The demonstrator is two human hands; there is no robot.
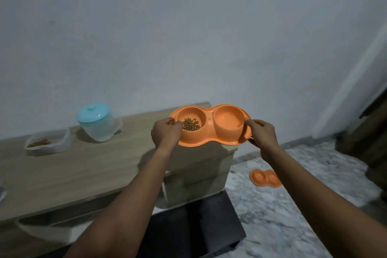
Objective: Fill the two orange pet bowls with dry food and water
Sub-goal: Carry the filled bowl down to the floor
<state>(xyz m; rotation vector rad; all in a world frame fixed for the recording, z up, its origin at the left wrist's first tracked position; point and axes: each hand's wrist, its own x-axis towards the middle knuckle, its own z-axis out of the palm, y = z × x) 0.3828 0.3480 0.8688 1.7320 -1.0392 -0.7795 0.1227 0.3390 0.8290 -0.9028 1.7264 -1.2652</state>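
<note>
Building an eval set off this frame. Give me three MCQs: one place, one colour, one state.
1. Where does the second double pet bowl lie? A on the floor; B on a chair; C in a sink.
2. Colour of the lid on the jug? A red; B light blue; C black.
3. The left compartment of the held double pet bowl is: A empty; B holding kibble; C upside down.
1 A: it lies on the speckled floor. 2 B: the lid is pale blue. 3 B: brown kibble sits in it.
</note>
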